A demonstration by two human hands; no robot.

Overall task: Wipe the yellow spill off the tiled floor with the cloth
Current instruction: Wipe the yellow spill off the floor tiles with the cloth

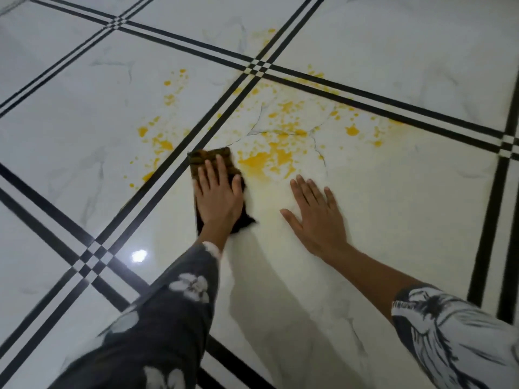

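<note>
Nearest to the camera are two patterned sleeves, and both arms reach forward to the tiled floor (393, 209). The left hand (220, 196) lies flat on the cloth (209, 156), palm down with fingers stretched, so its grip is not closed around the cloth but only presses it on the tile. The right hand (316, 213) is also open and flat, holding nothing, and rests on a bare part of the same tile (probably as a support for the body).

The cloth is dark brown and folded. Its long axis runs away from the person, and its far end points toward the black double line (168, 175) that borders this tile on the left.

The yellow spill (269, 161) begins just beside the cloth, ahead and to the right of the left hand. From there it spreads farther over the tile up to the crossing of the black lines, with smaller drops on the neighbour tile at the left. The left hand is nearer to the thick part, so I judge the next stroke should go forward and to the right
</note>
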